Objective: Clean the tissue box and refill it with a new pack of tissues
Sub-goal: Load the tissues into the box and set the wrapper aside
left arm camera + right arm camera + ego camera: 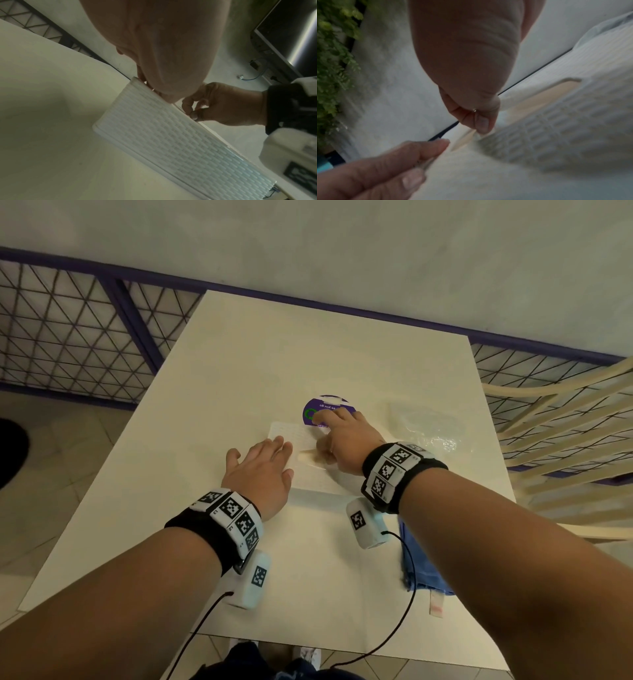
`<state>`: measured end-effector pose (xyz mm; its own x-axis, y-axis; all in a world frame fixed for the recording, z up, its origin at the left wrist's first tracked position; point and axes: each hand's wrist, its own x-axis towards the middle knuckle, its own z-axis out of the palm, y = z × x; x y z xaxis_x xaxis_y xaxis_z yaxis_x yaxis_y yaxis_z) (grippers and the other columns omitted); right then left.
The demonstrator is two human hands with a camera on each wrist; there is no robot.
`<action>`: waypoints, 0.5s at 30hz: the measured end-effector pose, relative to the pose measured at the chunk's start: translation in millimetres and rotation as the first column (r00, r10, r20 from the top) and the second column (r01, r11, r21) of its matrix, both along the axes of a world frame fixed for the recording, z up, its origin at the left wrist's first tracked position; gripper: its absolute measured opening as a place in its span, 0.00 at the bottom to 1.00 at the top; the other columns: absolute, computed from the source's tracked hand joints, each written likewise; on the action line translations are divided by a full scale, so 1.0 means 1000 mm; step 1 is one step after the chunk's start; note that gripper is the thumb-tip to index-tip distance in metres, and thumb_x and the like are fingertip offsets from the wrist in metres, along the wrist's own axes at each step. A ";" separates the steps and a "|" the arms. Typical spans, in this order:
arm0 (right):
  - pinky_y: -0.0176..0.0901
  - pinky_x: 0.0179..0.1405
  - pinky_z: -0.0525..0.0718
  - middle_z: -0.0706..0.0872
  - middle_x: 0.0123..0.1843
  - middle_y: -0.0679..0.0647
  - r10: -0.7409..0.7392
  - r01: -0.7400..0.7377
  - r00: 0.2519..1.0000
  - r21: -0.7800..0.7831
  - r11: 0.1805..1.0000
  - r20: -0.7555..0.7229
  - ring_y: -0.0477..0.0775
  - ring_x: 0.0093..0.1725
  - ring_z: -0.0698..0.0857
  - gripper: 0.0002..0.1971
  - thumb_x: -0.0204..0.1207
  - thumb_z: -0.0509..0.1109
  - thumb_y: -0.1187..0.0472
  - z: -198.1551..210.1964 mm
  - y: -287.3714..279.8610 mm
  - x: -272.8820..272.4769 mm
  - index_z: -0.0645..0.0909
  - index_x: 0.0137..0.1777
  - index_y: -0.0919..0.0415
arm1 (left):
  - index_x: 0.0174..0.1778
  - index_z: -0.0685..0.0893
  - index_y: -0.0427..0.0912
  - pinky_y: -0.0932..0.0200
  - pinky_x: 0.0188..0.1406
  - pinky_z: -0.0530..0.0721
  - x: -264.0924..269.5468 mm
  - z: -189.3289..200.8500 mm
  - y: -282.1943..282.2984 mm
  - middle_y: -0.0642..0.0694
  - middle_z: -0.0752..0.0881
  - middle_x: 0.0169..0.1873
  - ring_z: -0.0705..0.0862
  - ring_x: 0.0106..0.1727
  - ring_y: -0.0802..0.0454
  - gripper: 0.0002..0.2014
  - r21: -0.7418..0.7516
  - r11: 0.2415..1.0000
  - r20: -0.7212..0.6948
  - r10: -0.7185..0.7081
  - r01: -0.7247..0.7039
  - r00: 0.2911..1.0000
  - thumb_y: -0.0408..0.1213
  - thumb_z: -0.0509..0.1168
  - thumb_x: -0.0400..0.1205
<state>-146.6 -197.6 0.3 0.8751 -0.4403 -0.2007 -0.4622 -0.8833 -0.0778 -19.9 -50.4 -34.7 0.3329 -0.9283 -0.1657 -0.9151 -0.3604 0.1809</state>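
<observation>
A white tissue box (294, 436) with a woven pattern lies on the cream table (239, 364). Its long slot (306, 457) faces up, and through it only a pale inside shows (539, 100). My left hand (265, 463) lies flat on the box's left half with straight fingers (419, 151). My right hand (346, 436) reaches over the box from the right. Its thumb (482, 124) and a curled forefinger pinch the rim at the end of the slot. The left wrist view shows the box's patterned side (171, 135) and my right hand (223, 105) at its top edge.
A round purple wipes pack (325, 407) lies just beyond the box, under my right fingers. Crumpled clear plastic (428, 429) sits to the right. A blue cloth (421, 570) lies under my right forearm. A slatted chair (565, 440) stands at the table's right, with wire fencing behind.
</observation>
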 end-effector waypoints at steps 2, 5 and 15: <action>0.51 0.61 0.75 0.69 0.72 0.49 -0.057 0.056 0.998 0.068 0.996 0.018 0.57 0.65 0.71 0.06 0.72 0.69 0.66 0.000 0.001 -0.002 0.85 0.43 0.55 | 0.81 0.54 0.54 0.41 0.73 0.53 0.000 0.000 0.000 0.57 0.53 0.82 0.54 0.81 0.58 0.25 0.005 1.000 -0.004 0.001 -0.001 1.000 0.48 0.44 0.86; 0.52 0.55 0.81 0.72 0.65 0.53 -0.102 0.093 0.994 0.157 0.983 0.050 0.57 0.58 0.74 0.08 0.71 0.66 0.72 -0.003 0.003 -0.006 0.83 0.44 0.61 | 0.81 0.53 0.54 0.41 0.73 0.53 0.000 0.000 0.000 0.57 0.53 0.82 0.54 0.81 0.58 0.25 0.008 1.000 -0.004 -0.002 0.002 1.000 0.48 0.44 0.86; 0.38 0.32 0.70 0.75 0.34 0.49 -0.536 0.423 0.823 0.428 0.799 0.189 0.53 0.38 0.73 0.09 0.75 0.56 0.74 0.014 -0.013 -0.013 0.72 0.40 0.60 | 0.80 0.56 0.54 0.42 0.72 0.54 -0.001 -0.001 0.000 0.57 0.55 0.82 0.56 0.80 0.57 0.25 -0.008 1.000 0.012 -0.007 0.007 1.000 0.47 0.46 0.86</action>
